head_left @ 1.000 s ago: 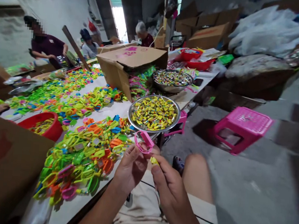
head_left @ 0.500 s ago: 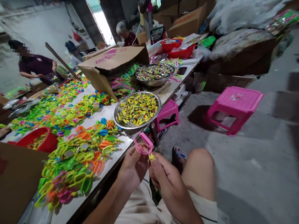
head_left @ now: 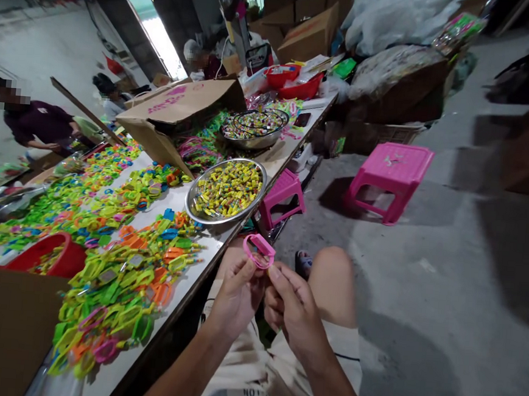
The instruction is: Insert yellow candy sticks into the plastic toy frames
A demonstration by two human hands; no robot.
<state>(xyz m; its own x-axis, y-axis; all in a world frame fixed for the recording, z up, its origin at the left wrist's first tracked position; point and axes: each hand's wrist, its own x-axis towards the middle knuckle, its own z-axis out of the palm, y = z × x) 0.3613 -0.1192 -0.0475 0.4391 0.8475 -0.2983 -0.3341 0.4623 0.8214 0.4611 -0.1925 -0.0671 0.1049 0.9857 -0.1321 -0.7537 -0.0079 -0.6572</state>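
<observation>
Lower centre of frame: I see the left hand and right hand close together, fingertips of both pinched on a pink plastic ring toy held up above the lap. Just beyond it, a steel bowl of yellow candies sits at the table edge.

Both forearms reach forward over the lap, left hand and right hand raised close together, fingers curled, thumbs and fingertips pinched, palms turned inward, knuckles nearly touching.
</observation>
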